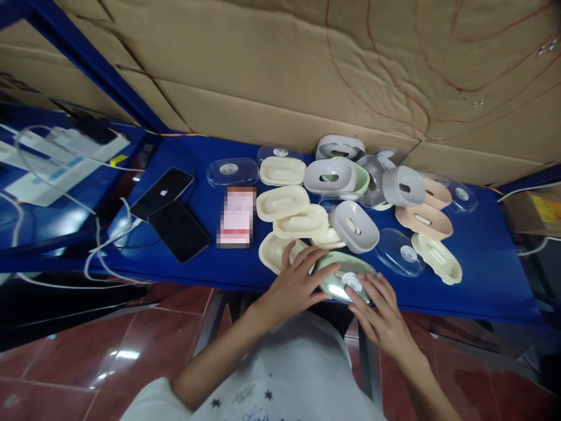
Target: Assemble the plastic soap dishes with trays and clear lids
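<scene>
A green soap box (328,264) with a clear lid (350,282) on it sits at the table's front edge, a round sticker on the lid. My left hand (291,283) grips its left end, thumb near the front and fingers spread over the top. From the right, my right hand (379,310) holds the other end, with its fingertips on the lid by the sticker. Just behind my left fingers lies a cream tray (272,252). A grey soap box part (356,228) with an oval slot rests behind the green box.
Several cream, grey and peach parts (423,221) spread across the blue table (491,269). Clear lids (398,252) lie among them. Left of these are a lit phone (236,217), two dark phones (179,231) and a power strip (65,166) with white cables. Cardboard (245,76) stands behind.
</scene>
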